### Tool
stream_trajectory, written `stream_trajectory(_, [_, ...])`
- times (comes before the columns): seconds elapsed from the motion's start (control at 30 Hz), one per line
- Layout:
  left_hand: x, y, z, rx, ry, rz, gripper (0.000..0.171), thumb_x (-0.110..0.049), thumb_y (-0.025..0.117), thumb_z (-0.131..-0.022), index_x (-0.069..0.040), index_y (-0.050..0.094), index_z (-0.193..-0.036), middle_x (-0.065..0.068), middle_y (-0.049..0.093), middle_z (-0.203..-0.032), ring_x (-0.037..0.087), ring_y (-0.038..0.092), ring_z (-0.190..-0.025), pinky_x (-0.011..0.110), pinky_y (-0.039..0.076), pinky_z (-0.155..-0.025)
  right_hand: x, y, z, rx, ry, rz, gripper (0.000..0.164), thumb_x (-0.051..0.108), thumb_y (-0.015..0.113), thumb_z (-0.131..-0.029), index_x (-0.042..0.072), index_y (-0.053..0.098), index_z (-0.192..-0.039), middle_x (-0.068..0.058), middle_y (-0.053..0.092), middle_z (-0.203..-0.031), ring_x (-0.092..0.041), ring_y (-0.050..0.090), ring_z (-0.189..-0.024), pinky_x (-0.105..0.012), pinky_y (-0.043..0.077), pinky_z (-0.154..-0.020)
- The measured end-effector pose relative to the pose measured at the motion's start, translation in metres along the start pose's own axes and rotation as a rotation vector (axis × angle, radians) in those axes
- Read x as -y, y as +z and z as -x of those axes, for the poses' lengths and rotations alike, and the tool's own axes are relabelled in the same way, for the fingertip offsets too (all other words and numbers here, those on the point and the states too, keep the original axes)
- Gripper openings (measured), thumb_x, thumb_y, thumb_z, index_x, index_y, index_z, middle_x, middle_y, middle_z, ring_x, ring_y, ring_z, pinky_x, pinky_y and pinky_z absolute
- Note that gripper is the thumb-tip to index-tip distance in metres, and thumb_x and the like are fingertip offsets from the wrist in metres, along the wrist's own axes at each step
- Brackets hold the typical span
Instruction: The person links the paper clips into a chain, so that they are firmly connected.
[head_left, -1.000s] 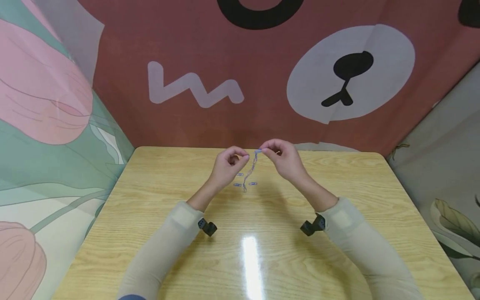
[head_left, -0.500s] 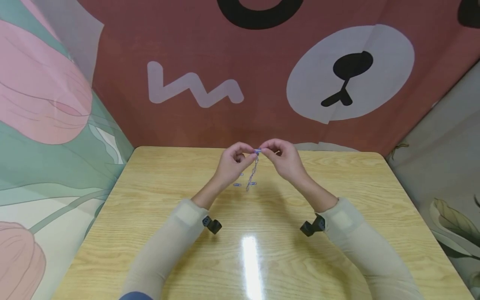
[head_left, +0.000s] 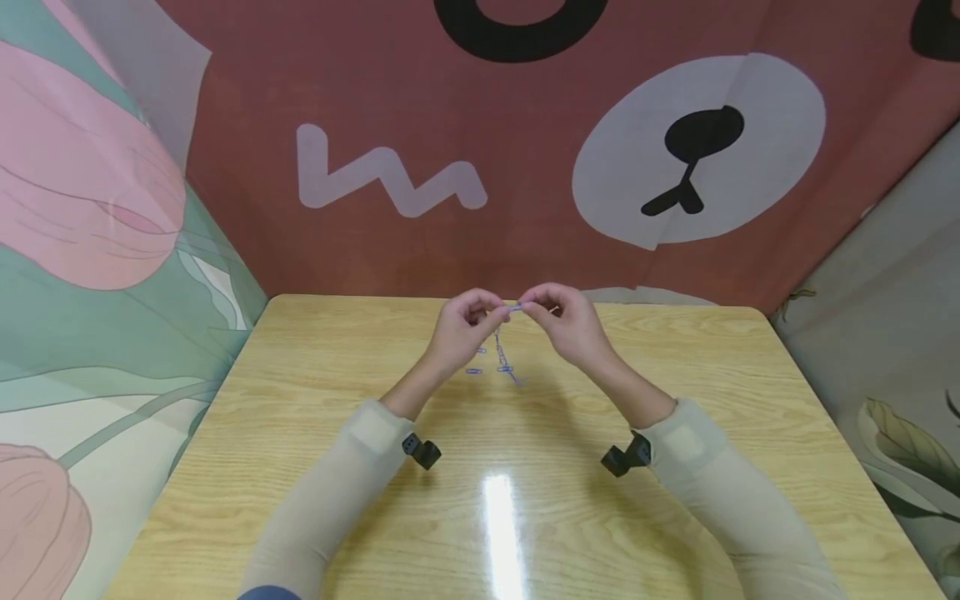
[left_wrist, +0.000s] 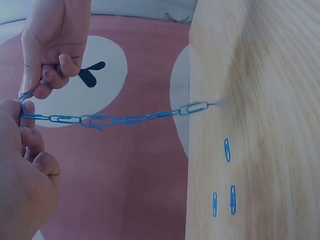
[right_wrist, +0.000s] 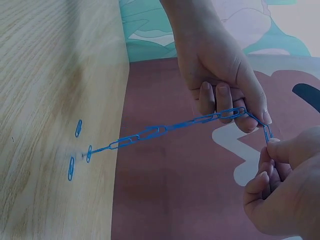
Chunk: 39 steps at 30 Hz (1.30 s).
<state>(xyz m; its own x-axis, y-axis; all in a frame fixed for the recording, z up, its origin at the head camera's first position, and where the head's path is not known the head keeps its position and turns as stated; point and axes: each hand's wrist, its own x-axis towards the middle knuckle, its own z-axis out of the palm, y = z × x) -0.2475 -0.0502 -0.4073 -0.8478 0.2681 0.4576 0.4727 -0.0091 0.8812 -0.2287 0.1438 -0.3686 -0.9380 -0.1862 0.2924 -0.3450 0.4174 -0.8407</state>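
Two pale beige fabric sleeves (head_left: 322,492) stretch over the light wood-grain bench (head_left: 300,400), a small black wrist camera (head_left: 422,451) on each; past them, the fingers of the left hand (head_left: 463,327) pinch the upper end of a slim chain of blue wire paper clips (right_wrist: 175,125), while those of the right hand (head_left: 568,327) pinch a single blue wire clip (right_wrist: 268,132) right beside it, though I cannot tell whether they are linked. The chain hangs toward the bench, its blurred lower end near three loose blue paper clips (left_wrist: 233,200), with a reddish-brown printed cloth (head_left: 525,125) behind.
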Motion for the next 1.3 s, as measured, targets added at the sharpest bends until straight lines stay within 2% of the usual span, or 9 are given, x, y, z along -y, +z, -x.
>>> stream_trajectory(0.23, [-0.001,-0.004,0.002,0.012,-0.004,-0.013,0.009,-0.002,0.066,-0.098,0.006,0.069,-0.101,0.019,0.068,-0.086,0.009,0.04,-0.052,0.021,0.033,-0.049,0.0,0.003,0.001,0.012,-0.014,-0.013,0.013,0.015,0.065,-0.102,0.004,0.072,-0.102,-0.008,0.067,-0.093,-0.023,0.055,-0.08,-0.031,0.047,-0.07])
stream_trajectory(0.47, [0.001,-0.01,0.003,0.029,0.021,-0.069,0.011,-0.001,0.064,-0.1,0.008,0.068,-0.098,0.009,0.066,-0.082,0.01,0.041,-0.056,0.022,0.034,-0.052,0.001,0.009,0.001,0.032,0.002,-0.038,0.015,0.017,0.066,-0.101,0.004,0.072,-0.103,-0.008,0.068,-0.094,-0.025,0.058,-0.082,-0.03,0.048,-0.07])
stream_trajectory(0.6, [0.002,-0.014,0.004,0.024,0.034,-0.082,0.009,-0.003,0.065,-0.099,0.004,0.069,-0.095,0.014,0.067,-0.083,0.011,0.042,-0.056,0.022,0.034,-0.051,-0.002,0.012,0.0,0.048,-0.014,-0.065,0.014,0.016,0.068,-0.1,0.004,0.073,-0.104,-0.009,0.071,-0.095,-0.027,0.061,-0.085,-0.029,0.049,-0.071])
stream_trajectory(0.7, [0.003,-0.018,0.005,0.022,0.055,-0.084,0.009,-0.003,0.065,-0.1,0.003,0.069,-0.094,0.017,0.067,-0.083,0.011,0.042,-0.056,0.023,0.035,-0.051,-0.007,0.012,-0.001,0.053,-0.031,-0.093,0.016,0.016,0.068,-0.1,0.003,0.073,-0.107,-0.014,0.072,-0.099,-0.024,0.063,-0.087,-0.028,0.049,-0.071])
stream_trajectory(0.8, [0.002,-0.021,0.005,0.018,0.068,-0.086,0.01,-0.003,0.065,-0.1,0.003,0.069,-0.093,0.013,0.067,-0.082,0.012,0.042,-0.056,0.023,0.035,-0.051,-0.015,0.013,-0.002,0.055,-0.027,-0.123,0.019,0.017,0.066,-0.101,0.002,0.073,-0.11,-0.015,0.072,-0.102,-0.024,0.063,-0.089,-0.027,0.049,-0.071])
stream_trajectory(0.93, [0.001,-0.024,0.006,0.014,0.055,-0.076,0.01,-0.004,0.065,-0.1,0.003,0.069,-0.093,0.012,0.067,-0.082,0.011,0.043,-0.056,0.023,0.036,-0.052,-0.036,0.016,-0.004,0.074,0.014,-0.139,0.021,0.018,0.066,-0.101,0.001,0.073,-0.113,-0.014,0.073,-0.106,-0.028,0.063,-0.094,-0.029,0.051,-0.076])
stream_trajectory(1.03, [0.002,-0.025,0.008,0.014,0.034,-0.064,0.011,-0.003,0.064,-0.1,0.005,0.068,-0.094,0.019,0.067,-0.085,0.01,0.044,-0.057,0.022,0.037,-0.053,-0.055,0.022,-0.005,0.101,0.055,-0.12,0.02,0.017,0.069,-0.1,0.002,0.073,-0.112,-0.012,0.073,-0.107,-0.025,0.064,-0.094,-0.03,0.052,-0.078])
stream_trajectory(1.2, [0.002,-0.026,0.011,0.014,-0.002,-0.065,0.01,0.003,0.061,-0.1,0.009,0.066,-0.094,0.024,0.067,-0.088,0.007,0.045,-0.059,0.02,0.037,-0.054,-0.083,0.033,-0.006,0.148,0.116,-0.079,0.02,0.014,0.072,-0.097,0.0,0.073,-0.112,-0.008,0.073,-0.105,-0.022,0.063,-0.095,-0.03,0.052,-0.079])
stream_trajectory(1.3, [-0.007,-0.026,0.015,0.016,-0.004,-0.074,0.01,0.005,0.06,-0.099,0.011,0.065,-0.093,0.026,0.066,-0.088,0.006,0.044,-0.059,0.02,0.037,-0.055,-0.096,0.039,-0.005,0.167,0.136,-0.048,0.022,0.011,0.073,-0.096,-0.003,0.073,-0.113,-0.008,0.073,-0.105,-0.022,0.063,-0.094,-0.031,0.052,-0.08])
